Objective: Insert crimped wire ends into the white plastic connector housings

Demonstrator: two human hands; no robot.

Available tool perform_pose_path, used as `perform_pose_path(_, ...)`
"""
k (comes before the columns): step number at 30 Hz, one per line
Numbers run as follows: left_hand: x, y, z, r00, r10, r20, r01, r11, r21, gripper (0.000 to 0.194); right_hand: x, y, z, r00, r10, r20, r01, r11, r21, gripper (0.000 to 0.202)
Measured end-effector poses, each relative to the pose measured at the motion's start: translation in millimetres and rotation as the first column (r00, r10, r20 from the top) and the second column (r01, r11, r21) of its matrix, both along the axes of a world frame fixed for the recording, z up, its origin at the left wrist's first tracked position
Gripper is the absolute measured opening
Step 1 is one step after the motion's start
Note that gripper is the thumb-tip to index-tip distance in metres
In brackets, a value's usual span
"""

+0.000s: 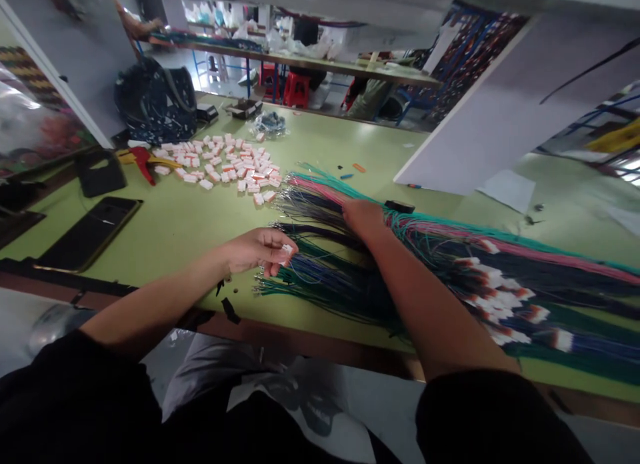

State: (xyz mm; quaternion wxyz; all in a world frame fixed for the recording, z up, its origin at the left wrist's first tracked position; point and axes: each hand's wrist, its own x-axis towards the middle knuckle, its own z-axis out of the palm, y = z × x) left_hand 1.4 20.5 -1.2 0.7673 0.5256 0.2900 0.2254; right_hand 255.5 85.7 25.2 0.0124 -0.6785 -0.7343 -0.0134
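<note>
Between the fingertips of my left hand is a small white and orange connector housing, with thin wires trailing from it to the right. My right hand rests curled over the pink wires and the dark grey wires; its fingertips are hidden, so what it pinches cannot be made out. Below it, blue wires and green wires lie in bundles with metal-tipped ends facing left. Farther right, a cluster of wired connectors lies on the bundles.
Many loose connector housings are spread across the green table. Left of them are red and yellow pliers, a phone and a black case. A dark patterned bag stands behind. A white panel rises at right.
</note>
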Motion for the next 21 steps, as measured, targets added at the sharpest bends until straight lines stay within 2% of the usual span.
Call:
perform_pose_path(3, 0.0, 0.2, 0.2, 1.000, 0.009, -0.008, -0.009, 1.000, -0.005, 0.023, -2.2, 0.9, 0.8, 0.995, -0.064, 0.074, 0.066, 0.998, -0.016, 0.029)
perform_pose_path(6, 1.2, 0.9, 1.4, 0.999, 0.040, -0.018, -0.040, 0.999, -0.021, 0.026, 7.4, -0.2, 4.5, 0.990, -0.136, 0.029, 0.135, 0.990, 0.035, 0.027)
perform_pose_path(8, 2.2, 1.8, 1.7, 0.998, 0.067, -0.010, -0.067, 0.997, -0.043, 0.028, 18.7, 1.3, 5.7, 0.967, -0.226, -0.119, 0.241, 0.961, 0.137, 0.027)
perform_pose_path(10, 3.0, 3.1, 1.1, 0.995, 0.100, 0.006, -0.100, 0.993, -0.066, 0.031, 28.8, 3.3, 5.0, 0.894, -0.295, -0.338, 0.381, 0.897, 0.225, 0.029)
perform_pose_path(12, 3.5, 4.4, -0.1, 0.991, 0.130, 0.016, -0.128, 0.988, -0.089, 0.030, 32.6, 1.4, 4.0, 0.796, -0.271, -0.541, 0.457, 0.856, 0.243, 0.031)
perform_pose_path(13, 3.7, 4.9, -0.7, 0.990, 0.140, 0.018, -0.138, 0.985, -0.100, 0.028, 31.2, -2.4, 4.1, 0.757, -0.220, -0.615, 0.439, 0.868, 0.230, 0.031)
perform_pose_path(15, 3.9, 5.7, -1.6, 0.988, 0.153, 0.020, -0.149, 0.981, -0.126, 0.023, 21.6, -16.3, 5.8, 0.712, -0.059, -0.700, 0.275, 0.940, 0.201, 0.030)
perform_pose_path(17, 4.3, 5.9, -2.2, 0.986, 0.164, 0.028, -0.158, 0.976, -0.150, 0.020, 5.9, -35.7, 9.2, 0.674, 0.128, -0.727, -0.004, 0.986, 0.169, 0.030)
perform_pose_path(19, 4.9, 5.9, -2.8, 0.983, 0.175, 0.048, -0.165, 0.972, -0.169, 0.020, -10.6, -54.7, 12.2, 0.625, 0.250, -0.739, -0.240, 0.963, 0.122, 0.028)
perform_pose_path(21, 5.7, 6.0, -4.0, 0.980, 0.183, 0.078, -0.167, 0.969, -0.182, 0.022, -23.1, -68.0, 13.3, 0.590, 0.315, -0.743, -0.380, 0.921, 0.088, 0.024)
